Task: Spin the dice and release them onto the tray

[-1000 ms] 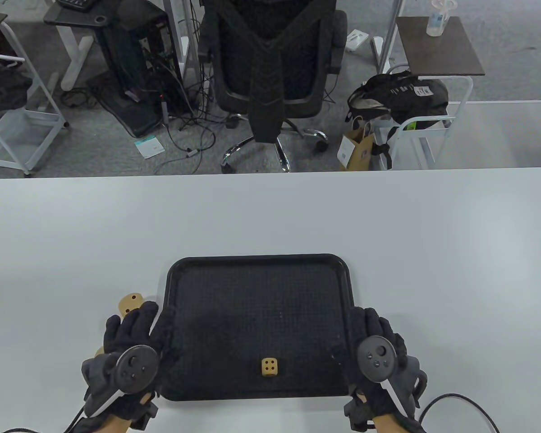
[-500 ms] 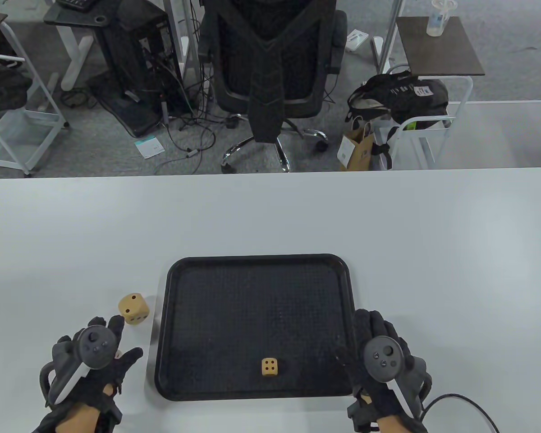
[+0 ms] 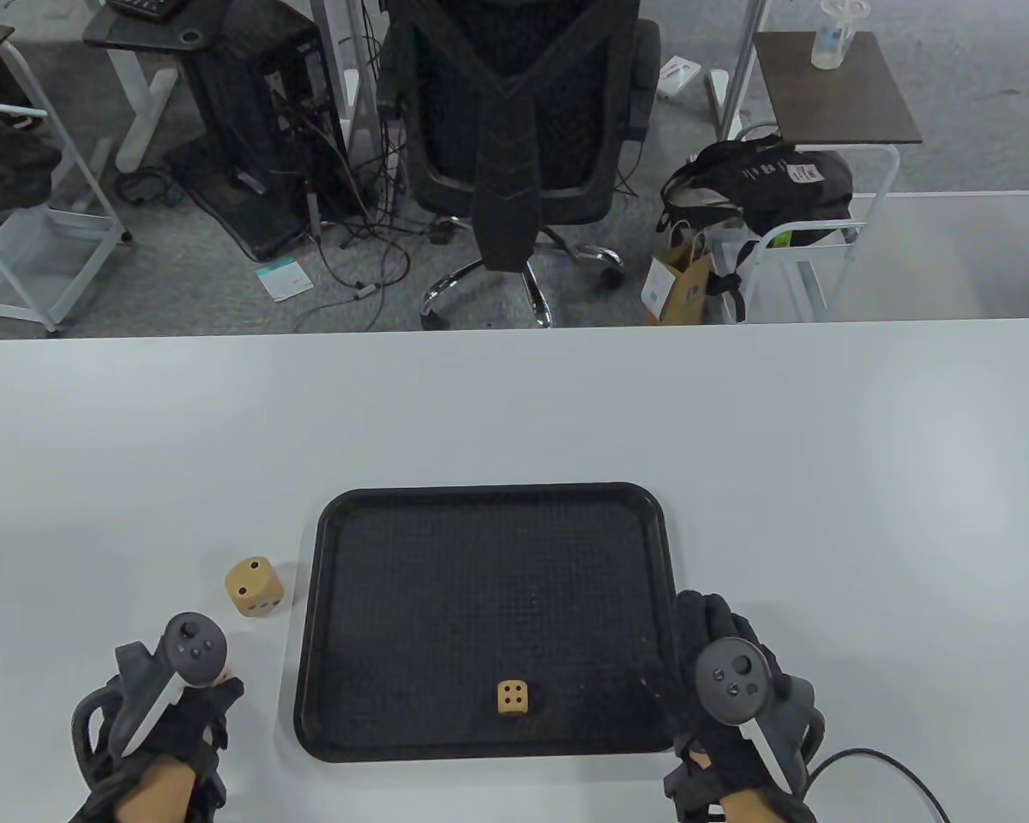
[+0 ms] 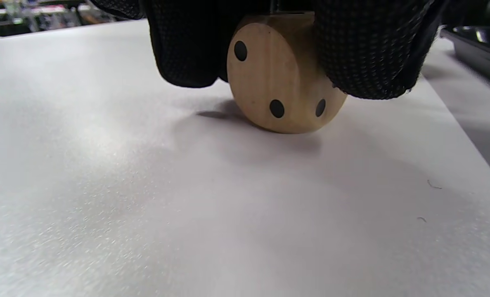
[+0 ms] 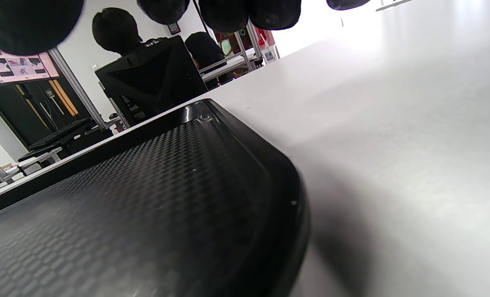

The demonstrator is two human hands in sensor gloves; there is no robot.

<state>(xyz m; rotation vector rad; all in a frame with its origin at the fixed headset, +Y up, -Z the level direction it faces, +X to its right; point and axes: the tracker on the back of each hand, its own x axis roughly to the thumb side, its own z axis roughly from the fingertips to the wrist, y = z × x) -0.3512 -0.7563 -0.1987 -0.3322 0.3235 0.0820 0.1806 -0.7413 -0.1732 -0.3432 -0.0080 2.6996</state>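
Observation:
A black tray (image 3: pixel 493 489) lies on the white table, with a small wooden die (image 3: pixel 512 697) near its front edge. A larger wooden die (image 3: pixel 254 586) sits on the table left of the tray. My left hand (image 3: pixel 216 690) is at the near left, fingers curled down. In the left wrist view its fingers (image 4: pixel 368 53) grip a rounded wooden die (image 4: pixel 280 82) that touches the table. My right hand (image 3: pixel 688 639) rests by the tray's right rim (image 5: pixel 269 165); its fingertips (image 5: pixel 224 12) hang with nothing between them.
The white table (image 3: pixel 514 411) stretches wide beyond and beside the tray. Past its far edge stand an office chair (image 3: pixel 514 129), a cart with a bag (image 3: pixel 763 184) and cables on the floor. The right glove's cable (image 3: pixel 892 763) trails at the near edge.
My left hand left the tray's left edge, drew back toward the near left, uncovered the larger die and curled its fingers onto another die. The right hand barely shifted.

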